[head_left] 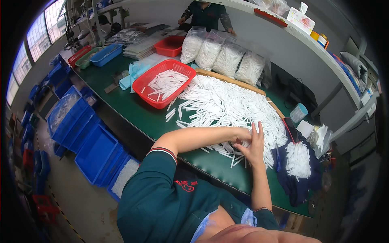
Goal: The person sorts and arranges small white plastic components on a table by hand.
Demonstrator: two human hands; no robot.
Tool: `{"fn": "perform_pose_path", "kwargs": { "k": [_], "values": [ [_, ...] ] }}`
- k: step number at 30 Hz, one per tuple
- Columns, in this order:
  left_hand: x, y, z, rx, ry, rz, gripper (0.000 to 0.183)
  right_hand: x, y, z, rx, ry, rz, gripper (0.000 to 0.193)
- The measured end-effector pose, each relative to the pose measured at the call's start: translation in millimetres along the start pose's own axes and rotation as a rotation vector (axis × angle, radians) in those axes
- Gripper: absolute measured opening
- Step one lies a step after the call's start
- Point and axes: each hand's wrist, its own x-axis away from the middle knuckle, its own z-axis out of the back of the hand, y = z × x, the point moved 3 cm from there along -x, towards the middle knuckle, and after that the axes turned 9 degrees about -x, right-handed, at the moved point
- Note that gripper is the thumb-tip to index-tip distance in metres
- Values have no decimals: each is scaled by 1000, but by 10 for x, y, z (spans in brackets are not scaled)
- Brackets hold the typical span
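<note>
A wide heap of small white sticks (227, 101) covers much of the green tabletop (198, 162). Both my hands are over its near edge. My left hand (241, 134) is bent at the wrist with its fingers curled in, partly hidden beside the right; what it holds, if anything, cannot be made out. My right hand (255, 146) stands upright against it, fingers stretched up and thumb apart. Loose sticks lie just below the hands. A red plastic basket (139, 91) at the heap's far left holds more of these sticks.
Clear bags (210, 52) packed with sticks stand behind a wooden strip (231, 80). On the right, a dark blue cloth (288, 187) carries another stick pile. Blue crates (97, 156) fill the floor at left. A shelf (324, 44) overhangs the right; another person (202, 17) stands across the table.
</note>
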Motion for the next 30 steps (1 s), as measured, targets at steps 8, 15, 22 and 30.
{"fn": "perform_pose_path", "kwargs": {
  "k": [8,15,22,30],
  "values": [
    [196,68,-23,96,-32,56,30,74,258,-123,-292,-138,-236,108],
    [41,-46,-42,156,-3,-7,36,-16,-64,20,-32,-40,69,101],
    [-14,-67,-6,79,-74,99,36,39,169,-71,-129,-97,-35,90],
    [-171,-154,-21,169,-59,75,21,20,78,-12,-98,-32,2,82]
  ]
}}
